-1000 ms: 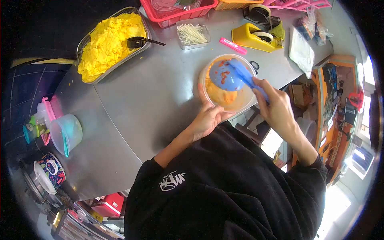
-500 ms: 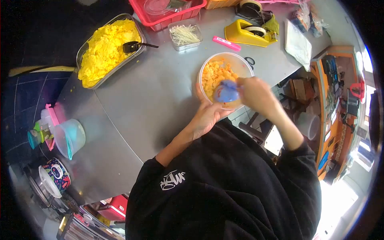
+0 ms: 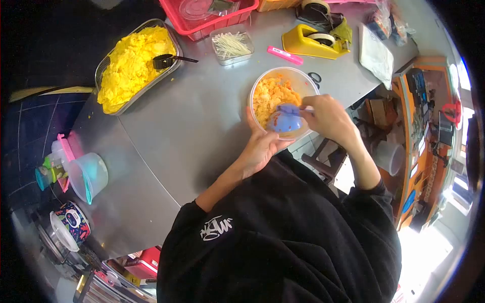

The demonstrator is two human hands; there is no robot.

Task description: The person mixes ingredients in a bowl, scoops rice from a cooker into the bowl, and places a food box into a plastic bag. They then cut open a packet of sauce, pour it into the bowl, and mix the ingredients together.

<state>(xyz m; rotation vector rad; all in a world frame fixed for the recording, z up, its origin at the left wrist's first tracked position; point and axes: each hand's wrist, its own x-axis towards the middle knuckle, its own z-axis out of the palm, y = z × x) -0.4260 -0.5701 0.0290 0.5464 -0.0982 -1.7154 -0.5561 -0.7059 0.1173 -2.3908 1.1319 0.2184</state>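
Observation:
A round clear tub (image 3: 309, 85) stands at the near edge of the metal table, partly filled with an orange-yellow crumbly mixture (image 3: 273, 98). My left hand (image 3: 260, 146) is wrapped round the tub's near left side, with the thumb at its rim. In my right hand (image 3: 326, 118) is the handle of a blue-purple scoop (image 3: 285, 122). The scoop's bowl rests inside the tub on the near side, with red-orange bits stuck to it.
On the steel table (image 3: 166, 116) stand a tray of yellow mash (image 3: 131, 63) with a black scoop (image 3: 162, 61), a box of white sticks (image 3: 232, 45), a pink marker (image 3: 285, 55), a yellow tape dispenser (image 3: 308, 43), a red basket (image 3: 217, 22) and a clear jug (image 3: 90, 177).
The scoop has shifted slightly down and left in the tub and looks sharper. My right hand has turned a little with it; my left hand has stayed on the tub.

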